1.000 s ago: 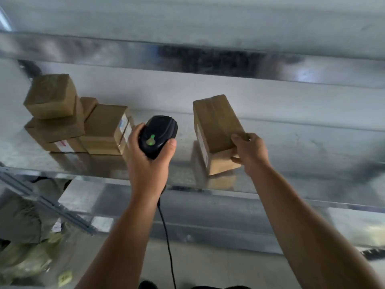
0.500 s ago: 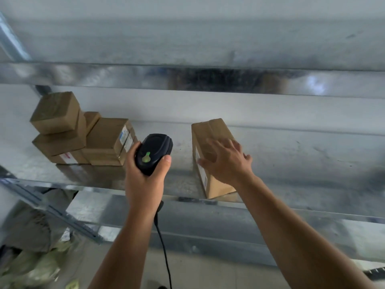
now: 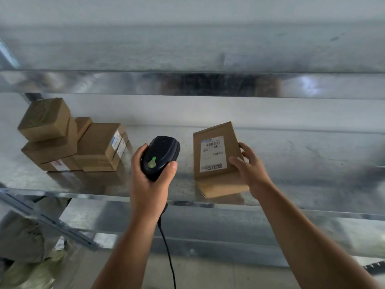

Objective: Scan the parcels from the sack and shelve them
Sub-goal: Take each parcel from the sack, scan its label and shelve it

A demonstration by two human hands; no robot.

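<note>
Progress: partway, as judged. Stack of boxes already on shelf, far left, approx. five, touching each other. One more box w/ label on same shelf, centre, well apart from stack. Not yet left in place: tilted back on its lower edge, label side up twd camera.

Right hand on box's right edge, fingers spread over side + front corner, propping it. Loose hold, not a hard squeeze. Left hand wrapped tight round scanner, thumb pressed on its side, green trigger showing, nose aimed twd shelf, just left of box. Cord hanging down.

Left to do, prob.: scan label, set box flat or upright, fetch next. Sack at lower left, grey-green, contents not readable; count remaining unknown.

Vs. 0.5 s ago: box then upright, narrow face fwd, label side facing left, right palm flat over its top front. Now rolled back, label exposed. Scanner hand barely shifted.
</note>
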